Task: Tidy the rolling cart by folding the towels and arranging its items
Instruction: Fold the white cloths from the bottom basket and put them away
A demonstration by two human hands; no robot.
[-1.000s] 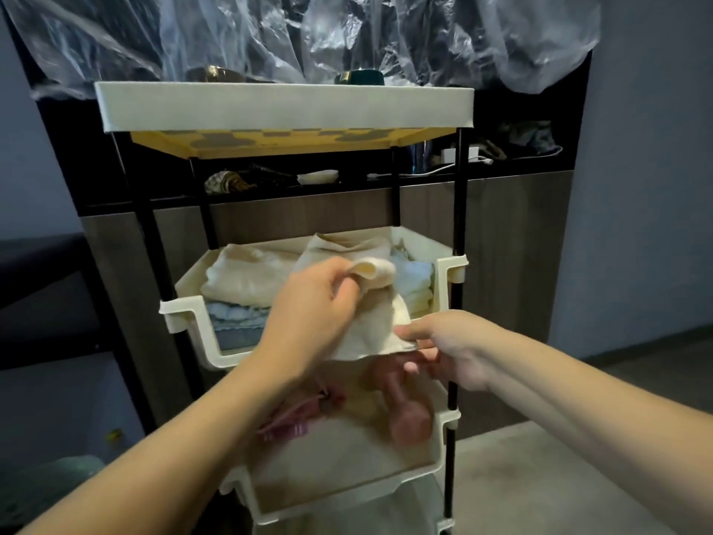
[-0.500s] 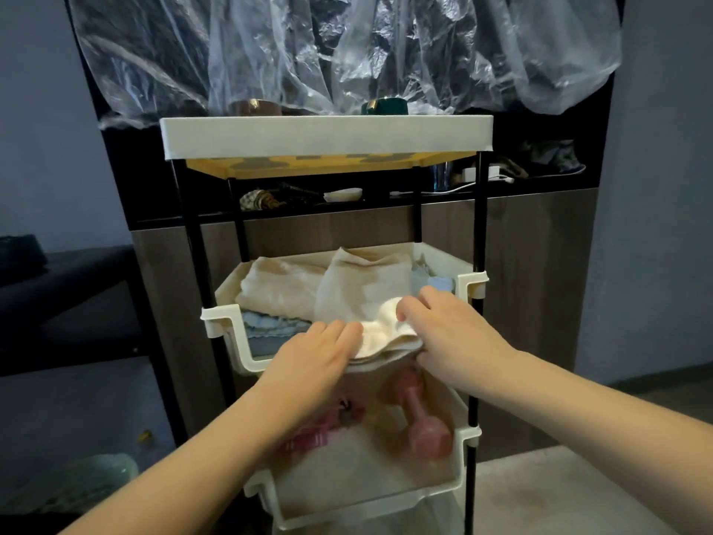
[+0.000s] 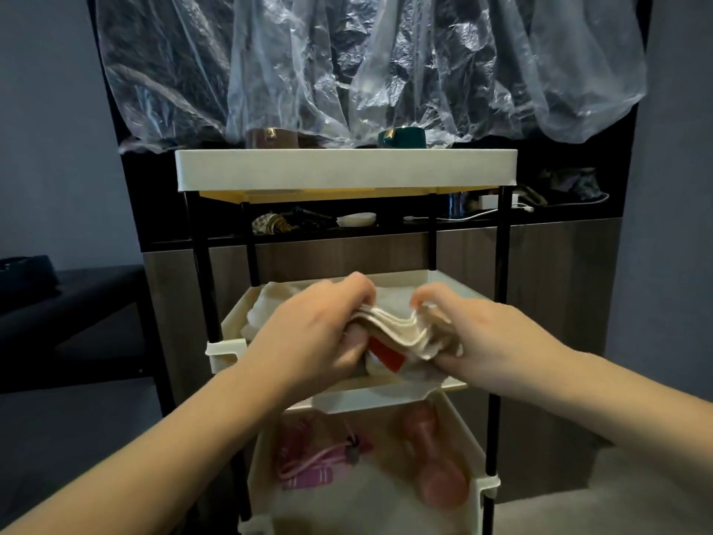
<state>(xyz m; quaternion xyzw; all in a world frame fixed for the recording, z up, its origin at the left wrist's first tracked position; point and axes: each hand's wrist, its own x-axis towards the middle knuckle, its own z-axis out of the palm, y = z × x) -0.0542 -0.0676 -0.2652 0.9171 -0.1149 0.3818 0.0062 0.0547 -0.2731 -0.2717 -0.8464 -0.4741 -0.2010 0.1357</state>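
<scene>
Since half a second ago you've bunched the cream towel (image 3: 401,328) into folds over the cart's middle tray (image 3: 386,395), left hand (image 3: 308,334) and right hand (image 3: 474,334) both clamped on it, knuckles up.

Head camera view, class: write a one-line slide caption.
Both hands, left and right, grip a folded cream cloth towel over the cream plastic cart's middle tray.

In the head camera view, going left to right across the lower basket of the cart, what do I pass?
Pink skipping rope → pink dumbbell. Both lie in the lower basket, under the shelf where the left hand and right hand pinch the folded cream towel.
</scene>
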